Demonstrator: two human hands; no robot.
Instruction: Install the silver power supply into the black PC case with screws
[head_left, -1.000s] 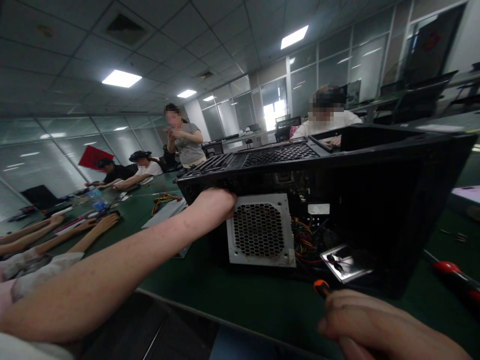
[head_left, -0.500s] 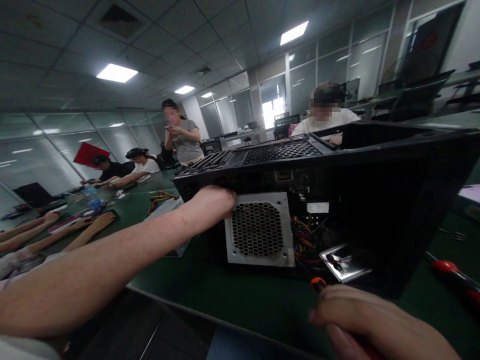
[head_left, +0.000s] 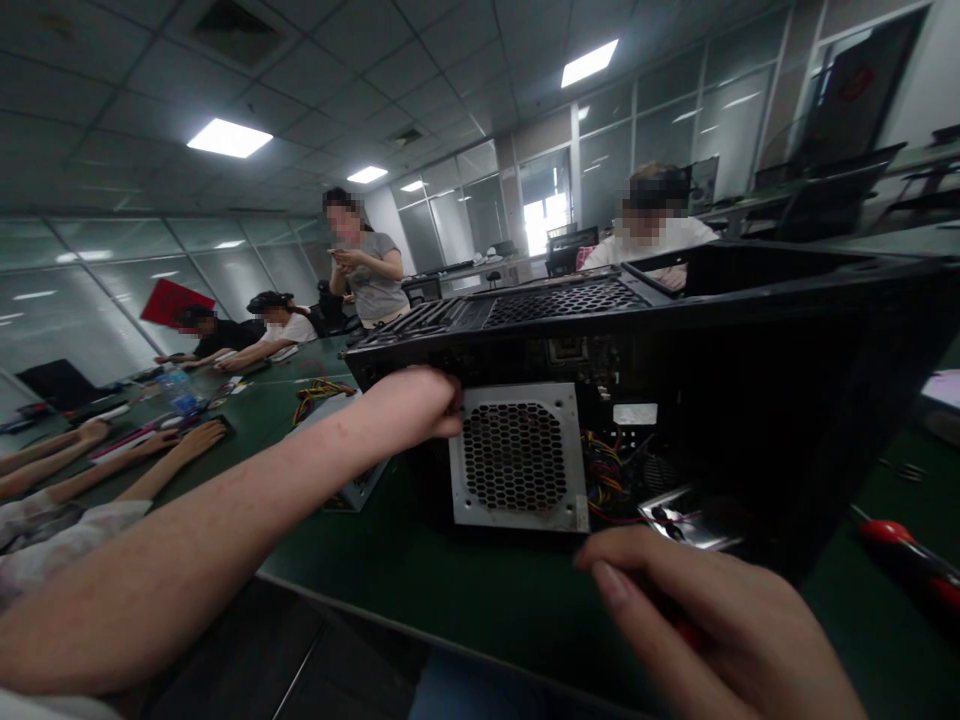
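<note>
A black computer case point(head_left: 562, 305) lies on its side on the green table, its open side facing me. At the left of its opening sits a grey power supply point(head_left: 457, 500) with a honeycomb grille. My left hand point(head_left: 420, 400) is closed at the upper left edge of that power supply, fingertips partly hidden. Below the opening, in front of the case, my right hand point(head_left: 705, 610) is curled around a tool that looks like a screwdriver point(head_left: 686, 632); only a small red-orange bit shows between the fingers. Coloured cables point(head_left: 604, 470) run beside the power supply inside the case.
A red and black screwdriver point(head_left: 904, 550) lies at the right. A second power supply point(head_left: 356, 485) with cables stands left, behind my forearm. Small metal parts lie near the right edge. Co-workers' arms point(head_left: 180, 450) rest on the table at left; a person point(head_left: 652, 235) sits behind the case.
My right hand has moved left and slightly up, and the orange end of its tool has gone behind the fingers. My left hand has shifted slightly at the power supply's edge.
</note>
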